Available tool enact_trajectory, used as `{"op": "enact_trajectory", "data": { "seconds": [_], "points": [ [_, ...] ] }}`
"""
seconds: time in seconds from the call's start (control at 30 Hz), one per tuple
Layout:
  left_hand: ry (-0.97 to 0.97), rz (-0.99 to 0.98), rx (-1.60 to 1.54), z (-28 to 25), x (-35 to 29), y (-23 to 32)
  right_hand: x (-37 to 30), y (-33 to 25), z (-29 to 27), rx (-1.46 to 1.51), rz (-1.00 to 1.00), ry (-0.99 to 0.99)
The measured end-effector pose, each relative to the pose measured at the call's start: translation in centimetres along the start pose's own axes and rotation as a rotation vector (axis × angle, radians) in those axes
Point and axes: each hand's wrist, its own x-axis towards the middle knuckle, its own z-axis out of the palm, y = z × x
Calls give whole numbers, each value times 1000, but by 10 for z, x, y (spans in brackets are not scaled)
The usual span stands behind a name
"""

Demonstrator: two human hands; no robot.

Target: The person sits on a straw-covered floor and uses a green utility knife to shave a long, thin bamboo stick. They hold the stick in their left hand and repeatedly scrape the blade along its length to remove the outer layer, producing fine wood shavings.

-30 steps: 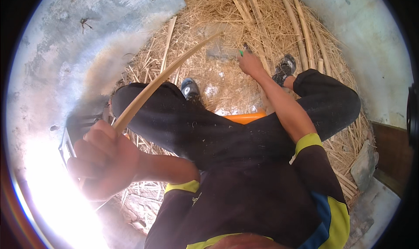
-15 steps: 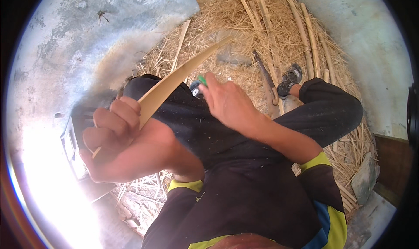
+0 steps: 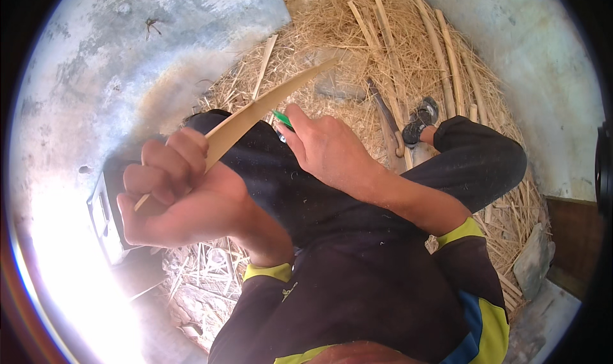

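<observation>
Slanting from the middle left toward the upper centre of the frame, a pale wooden strip (image 3: 251, 116) was held near its lower end by the left hand (image 3: 191, 201), whose grip was clamped round it, a short tip poking out beyond the fingers. Just right of it, near the centre, the right hand (image 3: 329, 150) had its grip together on a small green thing (image 3: 282, 119), mostly hidden by the fingers; whether this touched the strip could not be told. Black trousers (image 3: 281, 191) lay beneath both hands. Because only one end was held, the long free part could have swung or twisted under a sideways push. If the green thing had a sharp edge, which did not show, a slip along the strip could have cut the left fingers or caught the trousers; a rough edge on the strip could have left a splinter. In the upper right, loose straw (image 3: 306, 13), poles (image 3: 440, 51) and a long dark piece (image 3: 382, 108) lay near a shoe (image 3: 421, 118), where a shifting foot could have slid or snagged.
</observation>
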Motion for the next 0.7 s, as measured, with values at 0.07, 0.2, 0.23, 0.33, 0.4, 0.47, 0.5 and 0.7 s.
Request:
{"op": "enact_trajectory", "data": {
  "seconds": [0.07,0.2,0.23,0.33,0.4,0.47,0.5,0.7],
  "points": [
    [-65,-2,-39,-4,3,-2,1,27,9,-67,60,31],
    [-107,-7,-50,-13,5,-1,2,30,10,-56,42,71],
    [-119,-9,-42,-12,3,-1,2,23,7,-51,33,52],
    [-180,-16,-46,-9,3,-1,5,22,3,-86,45,12],
    [-258,-28,-93,-10,7,-3,13,54,5,-182,113,12],
    [-296,-35,-81,-10,5,-2,14,48,2,-150,75,34],
    [-315,-39,-75,-10,5,-1,15,41,1,-106,31,43],
    [-340,-37,-112,-11,7,-4,23,94,15,-204,79,42]
  ]
}}
